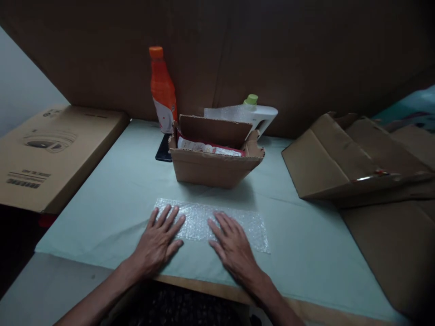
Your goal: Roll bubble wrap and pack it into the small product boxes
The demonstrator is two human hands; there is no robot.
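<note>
Low in the middle of the frame, a bubble wrap sheet [210,222] lies flat on the worktop [112,203]. Both the left hand [158,242] and right hand [233,246] press on it, fingers spread, gripping nothing. Just above stands an open cardboard box [214,167].

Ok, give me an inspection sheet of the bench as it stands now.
Surface: pale green sheet over the table, lightly creased.
Job's things: bubble wrap lying flat; open cardboard box behind it, packets inside.
Clutter: orange bottle, white jug, dark phone, flattened cartons, printed carton.
Grips: left hand and right hand flat on the wrap, fingers spread.
Cables: nothing seen.
Surroundings: cardboard wall behind.
</note>
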